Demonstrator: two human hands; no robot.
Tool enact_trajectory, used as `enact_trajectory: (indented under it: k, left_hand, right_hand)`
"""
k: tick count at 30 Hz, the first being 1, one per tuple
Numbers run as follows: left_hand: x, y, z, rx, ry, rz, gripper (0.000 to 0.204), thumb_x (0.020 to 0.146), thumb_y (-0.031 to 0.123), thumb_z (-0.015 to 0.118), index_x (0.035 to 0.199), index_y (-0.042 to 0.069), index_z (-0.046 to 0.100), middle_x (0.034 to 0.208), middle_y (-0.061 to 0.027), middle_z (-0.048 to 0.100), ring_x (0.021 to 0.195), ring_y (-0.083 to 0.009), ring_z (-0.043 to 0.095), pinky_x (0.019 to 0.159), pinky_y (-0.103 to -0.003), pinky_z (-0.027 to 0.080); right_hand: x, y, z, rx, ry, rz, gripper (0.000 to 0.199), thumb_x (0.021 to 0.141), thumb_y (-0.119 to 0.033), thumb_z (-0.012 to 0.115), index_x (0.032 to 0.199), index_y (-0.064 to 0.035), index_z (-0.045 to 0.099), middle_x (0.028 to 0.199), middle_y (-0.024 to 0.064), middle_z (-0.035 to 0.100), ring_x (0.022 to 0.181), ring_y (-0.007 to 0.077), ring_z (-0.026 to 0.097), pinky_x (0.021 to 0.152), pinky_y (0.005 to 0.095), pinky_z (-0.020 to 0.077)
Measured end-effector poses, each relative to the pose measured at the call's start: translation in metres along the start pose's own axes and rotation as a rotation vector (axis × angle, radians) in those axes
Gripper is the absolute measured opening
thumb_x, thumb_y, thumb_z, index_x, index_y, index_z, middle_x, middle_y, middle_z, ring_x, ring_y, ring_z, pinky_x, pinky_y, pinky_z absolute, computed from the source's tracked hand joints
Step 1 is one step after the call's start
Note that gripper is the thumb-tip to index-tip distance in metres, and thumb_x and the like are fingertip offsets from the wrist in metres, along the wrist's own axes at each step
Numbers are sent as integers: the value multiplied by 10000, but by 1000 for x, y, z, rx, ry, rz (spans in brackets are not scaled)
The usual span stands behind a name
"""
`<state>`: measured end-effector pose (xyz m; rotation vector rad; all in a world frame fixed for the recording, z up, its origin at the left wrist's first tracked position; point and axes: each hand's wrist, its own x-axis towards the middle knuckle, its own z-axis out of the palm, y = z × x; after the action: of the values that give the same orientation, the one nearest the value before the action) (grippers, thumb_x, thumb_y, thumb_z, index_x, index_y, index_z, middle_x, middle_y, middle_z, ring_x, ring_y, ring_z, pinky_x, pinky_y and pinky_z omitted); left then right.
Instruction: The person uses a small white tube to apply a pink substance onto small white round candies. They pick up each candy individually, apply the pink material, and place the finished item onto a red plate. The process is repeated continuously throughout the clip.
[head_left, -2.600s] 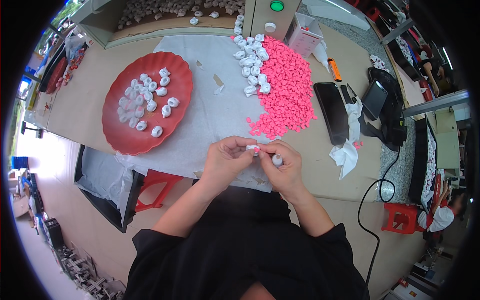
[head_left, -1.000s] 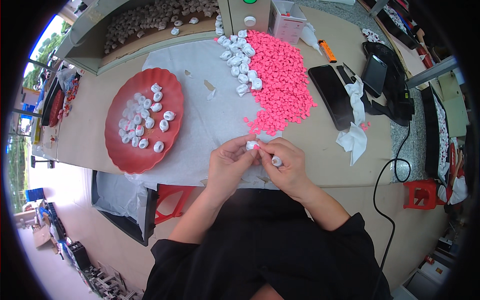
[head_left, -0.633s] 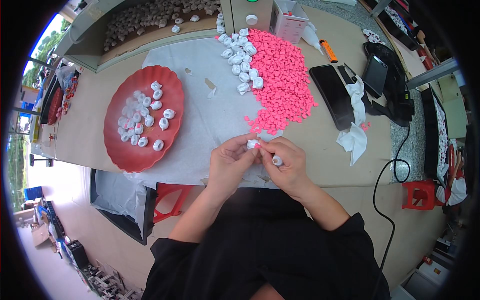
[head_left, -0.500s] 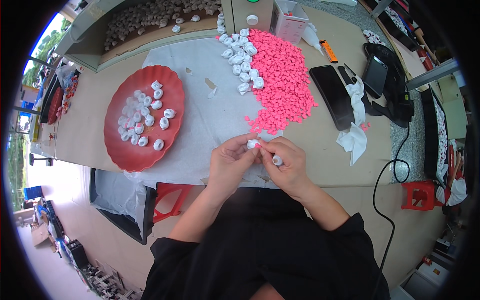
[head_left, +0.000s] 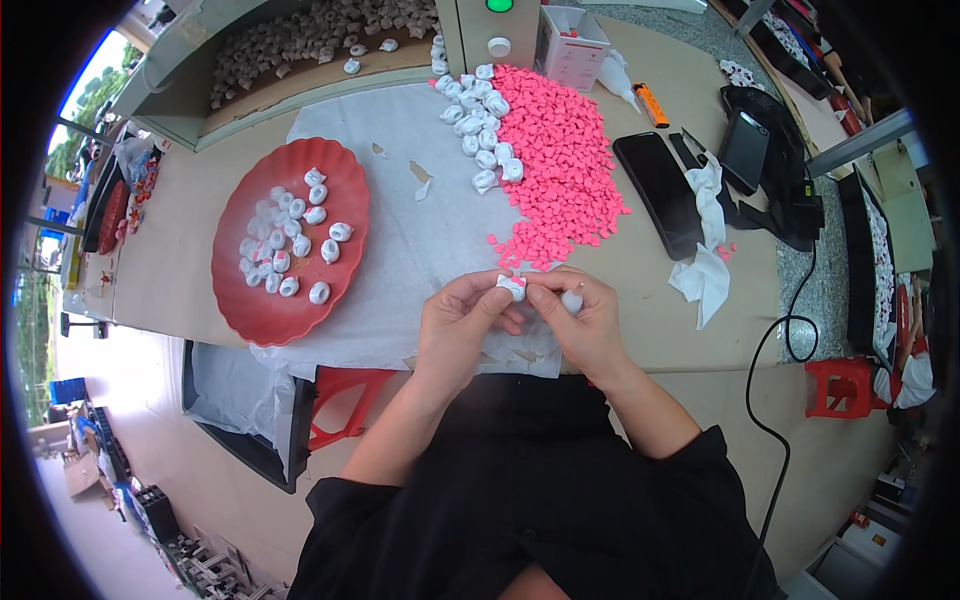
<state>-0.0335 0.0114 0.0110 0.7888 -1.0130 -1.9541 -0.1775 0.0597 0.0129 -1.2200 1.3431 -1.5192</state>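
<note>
A small white cat-head-shaped piece (head_left: 513, 288) with a pink bit on its top is pinched between my two hands, above the near edge of the white paper. My left hand (head_left: 452, 328) grips it from the left with thumb and fingers. From the right, my right hand (head_left: 592, 335) holds it by thumb and forefinger. Tucked in that same hand is a white squeeze bottle (head_left: 572, 300) with a narrow tip, mostly hidden by the fingers. Just beyond lies a spread of small pink pieces (head_left: 560, 150), with several white pieces (head_left: 480, 125) along its left side.
On the left, a red scalloped dish (head_left: 232, 290) holds many white pieces. A box-like machine (head_left: 330, 85) with more pieces stands at the back. To the right lie a black phone (head_left: 655, 190), crumpled tissue (head_left: 705, 285), an orange lighter (head_left: 651, 105) and another white bottle (head_left: 618, 78).
The white piece has been turned, so its pink bit now faces up on top. My right hand has shifted slightly, and the bottle's tip has swung from pointing toward me to upward.
</note>
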Motion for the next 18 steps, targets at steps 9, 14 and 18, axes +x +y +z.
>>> enact_trajectory:
  k: [9, 14, 18]
  left_hand:
    - [-3, 4, -2, 8, -66, 45, 223, 822, 2, 575, 1040, -31, 541, 899, -95, 614, 745, -123, 585, 685, -232, 483]
    - [-4, 3, -3, 40, -74, 68, 236, 817, -60, 532, 1052, -35, 539, 934, -84, 604, 818, -119, 588, 760, -241, 482]
    - [-6, 1, -5, 29, -86, 109, 259, 801, -81, 516, 1056, -42, 537, 995, -94, 587, 852, -122, 588, 779, -248, 486]
  right_hand:
    - [0, -5, 1, -114, -74, -192, 172, 762, 40, 599, 932, 22, 620, 800, 94, 600, 705, 140, 569, 615, 241, 448]
    - [-2, -3, -1, -147, -99, -251, 191, 752, 62, 588, 936, 20, 615, 809, 92, 599, 698, 146, 570, 596, 245, 452]
    - [-2, -3, 0, -192, -115, -302, 211, 726, 77, 599, 925, 9, 622, 782, 95, 591, 661, 158, 564, 570, 248, 442]
